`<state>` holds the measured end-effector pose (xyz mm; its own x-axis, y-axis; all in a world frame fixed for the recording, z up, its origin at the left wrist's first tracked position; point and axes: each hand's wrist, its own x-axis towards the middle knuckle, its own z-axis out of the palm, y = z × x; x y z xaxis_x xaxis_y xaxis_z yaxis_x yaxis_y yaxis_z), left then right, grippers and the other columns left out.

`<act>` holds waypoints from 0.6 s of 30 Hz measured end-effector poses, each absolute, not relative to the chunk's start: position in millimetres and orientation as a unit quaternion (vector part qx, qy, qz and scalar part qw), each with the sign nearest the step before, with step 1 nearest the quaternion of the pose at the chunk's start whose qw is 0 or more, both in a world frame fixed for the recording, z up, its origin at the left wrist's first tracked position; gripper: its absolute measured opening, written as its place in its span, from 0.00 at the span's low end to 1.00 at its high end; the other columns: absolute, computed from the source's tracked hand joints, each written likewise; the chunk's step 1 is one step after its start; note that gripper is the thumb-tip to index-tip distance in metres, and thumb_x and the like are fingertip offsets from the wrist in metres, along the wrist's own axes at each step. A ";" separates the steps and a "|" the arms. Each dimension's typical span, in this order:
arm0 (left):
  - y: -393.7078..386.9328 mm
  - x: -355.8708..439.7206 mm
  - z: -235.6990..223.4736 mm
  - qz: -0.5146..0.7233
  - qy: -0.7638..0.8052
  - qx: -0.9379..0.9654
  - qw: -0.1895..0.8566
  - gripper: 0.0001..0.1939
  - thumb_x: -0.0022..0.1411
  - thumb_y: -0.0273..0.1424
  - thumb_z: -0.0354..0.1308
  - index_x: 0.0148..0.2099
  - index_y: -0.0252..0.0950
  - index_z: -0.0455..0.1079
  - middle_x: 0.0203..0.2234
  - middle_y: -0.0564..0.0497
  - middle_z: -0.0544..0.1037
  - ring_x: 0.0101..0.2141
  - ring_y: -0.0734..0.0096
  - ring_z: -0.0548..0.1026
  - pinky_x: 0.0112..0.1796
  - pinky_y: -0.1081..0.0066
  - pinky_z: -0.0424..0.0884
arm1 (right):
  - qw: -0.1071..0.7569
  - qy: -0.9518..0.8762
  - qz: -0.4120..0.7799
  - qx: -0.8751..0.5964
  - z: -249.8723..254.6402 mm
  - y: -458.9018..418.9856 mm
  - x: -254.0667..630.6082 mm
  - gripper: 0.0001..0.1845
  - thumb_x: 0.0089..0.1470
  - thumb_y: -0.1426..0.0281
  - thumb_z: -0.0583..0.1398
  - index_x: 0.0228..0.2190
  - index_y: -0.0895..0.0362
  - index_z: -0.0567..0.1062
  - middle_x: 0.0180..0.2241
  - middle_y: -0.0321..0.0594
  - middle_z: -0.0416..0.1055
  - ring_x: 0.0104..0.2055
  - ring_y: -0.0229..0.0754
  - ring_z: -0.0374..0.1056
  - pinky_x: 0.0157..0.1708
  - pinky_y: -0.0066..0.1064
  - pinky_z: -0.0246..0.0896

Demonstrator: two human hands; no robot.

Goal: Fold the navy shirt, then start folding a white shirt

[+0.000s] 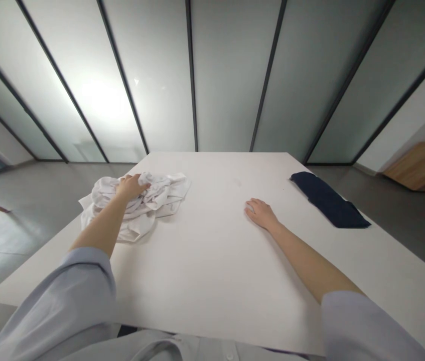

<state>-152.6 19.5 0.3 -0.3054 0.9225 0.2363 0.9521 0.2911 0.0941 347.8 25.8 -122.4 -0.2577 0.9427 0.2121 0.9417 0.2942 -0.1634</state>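
Observation:
A crumpled white garment [148, 203] lies in a heap at the left of the white table [212, 260]. My left hand [130, 186] rests on top of the heap with its fingers curled into the cloth, gripping it. My right hand [260, 213] lies palm down on the bare table near the middle, fingers stretched out flat and holding nothing. A folded dark navy cloth [328, 201] sits at the right side of the table, apart from both hands.
Frosted glass panels with dark frames stand behind the table. A wooden cabinet [421, 165] is at the far right on the grey floor. The white garment hangs slightly over the table's left edge.

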 end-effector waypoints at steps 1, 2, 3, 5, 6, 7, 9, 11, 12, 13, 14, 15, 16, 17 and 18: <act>17.0 -153.1 -2.3 -0.116 -0.804 -0.579 0.071 0.32 0.58 0.50 0.50 0.56 0.34 0.66 0.54 0.31 0.67 0.55 0.37 0.63 0.48 0.43 0.63 | 0.136 -0.793 0.002 -0.594 -122.3 25.7 347.5 0.23 0.60 0.63 0.52 0.53 0.56 0.71 0.59 0.50 0.63 0.61 0.53 0.58 0.57 0.46 0.54; 14.8 -151.7 -3.1 -0.125 -0.811 -0.567 0.074 0.29 0.60 0.48 0.48 0.55 0.34 0.66 0.54 0.31 0.68 0.55 0.38 0.64 0.48 0.44 0.63 | 0.137 -0.793 0.002 -0.594 -122.2 25.7 347.1 0.23 0.59 0.63 0.52 0.53 0.56 0.71 0.59 0.50 0.63 0.60 0.53 0.58 0.57 0.45 0.54; 13.3 -148.9 -1.8 -0.139 -0.817 -0.554 0.076 0.26 0.62 0.46 0.46 0.54 0.34 0.67 0.53 0.32 0.69 0.54 0.40 0.65 0.48 0.45 0.64 | 0.139 -0.792 0.002 -0.594 -122.0 25.7 346.7 0.23 0.59 0.63 0.52 0.53 0.56 0.71 0.58 0.50 0.64 0.60 0.53 0.58 0.56 0.46 0.55; 13.8 -140.1 7.5 -0.179 -0.818 -0.540 0.086 0.24 0.63 0.43 0.44 0.51 0.34 0.68 0.50 0.33 0.71 0.52 0.43 0.67 0.48 0.48 0.64 | 0.141 -0.790 0.003 -0.597 -121.7 25.8 346.0 0.22 0.59 0.63 0.52 0.53 0.55 0.71 0.58 0.49 0.64 0.60 0.53 0.58 0.56 0.46 0.55; 16.2 -134.1 15.0 -0.202 -0.814 -0.537 0.093 0.23 0.63 0.43 0.43 0.51 0.34 0.69 0.48 0.34 0.72 0.52 0.44 0.67 0.48 0.49 0.65 | 0.143 -0.789 0.004 -0.598 -121.5 25.8 345.6 0.22 0.59 0.63 0.52 0.53 0.55 0.72 0.58 0.49 0.64 0.60 0.54 0.58 0.56 0.46 0.55; 20.0 -126.7 23.6 -0.224 -0.807 -0.536 0.102 0.23 0.64 0.43 0.43 0.50 0.34 0.69 0.48 0.35 0.73 0.51 0.45 0.68 0.48 0.51 0.65 | 0.143 -0.788 0.005 -0.599 -121.4 25.9 345.3 0.22 0.59 0.63 0.52 0.52 0.54 0.72 0.58 0.49 0.64 0.60 0.54 0.59 0.56 0.47 0.55; 31.2 -105.8 41.8 -0.265 -0.786 -0.546 0.116 0.23 0.64 0.44 0.43 0.50 0.34 0.69 0.47 0.37 0.73 0.51 0.48 0.68 0.50 0.54 0.64 | 0.145 -0.786 0.006 -0.601 -121.6 26.1 344.9 0.22 0.59 0.63 0.52 0.52 0.54 0.72 0.58 0.49 0.64 0.60 0.54 0.59 0.56 0.46 0.55; 45.4 -75.5 56.6 -0.304 -0.759 -0.565 0.111 0.24 0.64 0.45 0.44 0.51 0.34 0.68 0.48 0.38 0.73 0.52 0.50 0.68 0.52 0.56 0.62 | 0.148 -0.784 0.010 -0.603 -122.3 26.5 345.1 0.21 0.58 0.63 0.53 0.51 0.54 0.72 0.58 0.49 0.64 0.60 0.53 0.59 0.56 0.45 0.55; 52.8 -57.3 61.2 -0.325 -0.741 -0.579 0.101 0.26 0.64 0.46 0.44 0.53 0.33 0.67 0.49 0.39 0.73 0.53 0.50 0.67 0.52 0.56 0.61 | 0.152 -0.783 0.013 -0.603 -123.0 27.0 345.8 0.21 0.58 0.63 0.53 0.51 0.55 0.72 0.58 0.49 0.64 0.59 0.53 0.59 0.56 0.45 0.55; 59.7 -37.7 63.4 -0.345 -0.721 -0.596 0.078 0.28 0.64 0.48 0.44 0.55 0.32 0.66 0.50 0.39 0.73 0.53 0.51 0.67 0.53 0.57 0.61 | 0.159 -0.782 0.016 -0.602 -123.7 27.8 346.9 0.21 0.58 0.63 0.53 0.51 0.55 0.72 0.58 0.49 0.64 0.59 0.52 0.59 0.56 0.44 0.55; 65.9 -17.6 62.8 -0.353 -0.695 -0.625 0.032 0.30 0.64 0.49 0.44 0.57 0.32 0.64 0.50 0.40 0.73 0.53 0.52 0.67 0.53 0.58 0.61 | 0.170 -0.780 0.020 -0.602 -124.6 29.0 348.7 0.22 0.58 0.63 0.53 0.51 0.56 0.72 0.57 0.49 0.65 0.59 0.51 0.60 0.56 0.42 0.55; 71.1 2.2 59.3 -0.354 -0.658 -0.664 -0.028 0.31 0.65 0.50 0.42 0.59 0.32 0.63 0.51 0.41 0.73 0.53 0.54 0.68 0.53 0.59 0.62 | 0.186 -0.775 0.023 -0.603 -125.6 30.6 351.2 0.22 0.58 0.63 0.53 0.51 0.57 0.71 0.56 0.49 0.66 0.58 0.50 0.61 0.56 0.41 0.55; 74.8 20.7 52.9 -0.352 -0.614 -0.701 -0.087 0.31 0.67 0.49 0.39 0.60 0.33 0.61 0.53 0.42 0.72 0.53 0.57 0.69 0.53 0.61 0.62 | 0.206 -0.768 0.022 -0.606 -126.5 32.6 354.3 0.22 0.58 0.63 0.52 0.51 0.58 0.70 0.55 0.50 0.66 0.57 0.49 0.62 0.55 0.40 0.55; 77.1 37.2 43.7 -0.344 -0.574 -0.731 -0.131 0.31 0.68 0.49 0.37 0.62 0.34 0.60 0.55 0.43 0.71 0.53 0.59 0.69 0.53 0.62 0.62 | 0.221 -0.763 0.018 -0.607 -127.2 34.9 357.9 0.23 0.59 0.64 0.50 0.52 0.59 0.70 0.54 0.51 0.67 0.55 0.49 0.63 0.54 0.39 0.56; 77.7 51.3 32.2 -0.331 -0.546 -0.754 -0.156 0.31 0.68 0.48 0.37 0.62 0.35 0.60 0.57 0.44 0.70 0.54 0.61 0.68 0.54 0.64 0.61 | 0.238 -0.754 0.012 -0.612 -127.8 37.5 362.0 0.23 0.59 0.65 0.48 0.52 0.60 0.69 0.53 0.53 0.68 0.54 0.49 0.64 0.53 0.39 0.57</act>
